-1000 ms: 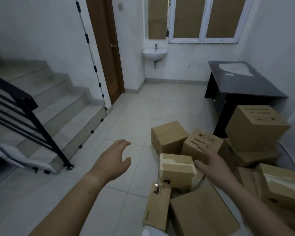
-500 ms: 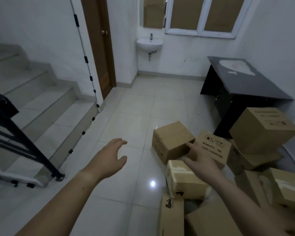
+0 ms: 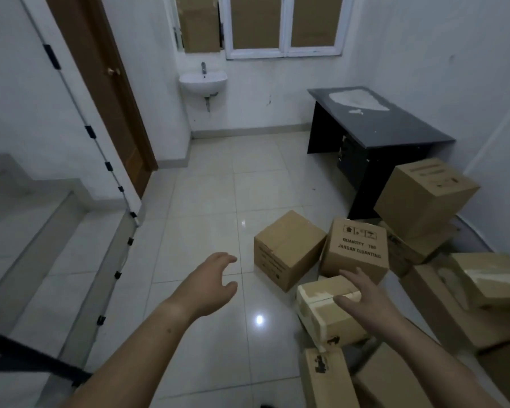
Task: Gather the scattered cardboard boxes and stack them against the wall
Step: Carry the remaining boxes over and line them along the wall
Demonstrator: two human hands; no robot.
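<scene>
Several brown cardboard boxes lie scattered on the tiled floor at the right. A plain box (image 3: 289, 248) stands furthest left. Beside it is a printed box (image 3: 355, 248) tilted on its edge. A pale taped box (image 3: 324, 310) lies in front of both. A large box (image 3: 424, 198) is perched on the pile by the right wall. My right hand (image 3: 365, 301) hovers over the pale box with fingers spread, holding nothing. My left hand (image 3: 209, 284) is stretched out over bare floor, left of the plain box, fingers relaxed.
A black desk (image 3: 395, 136) stands against the right wall behind the pile. A sink (image 3: 203, 81) hangs on the far wall under a window. A brown door (image 3: 106, 92) and stairs (image 3: 36, 231) with a black railing (image 3: 36, 366) are at the left.
The view has moved forward and turned left, bringing the boxes closer. Both hands stay outstretched; the right hand now sits lower, over the pale box.
</scene>
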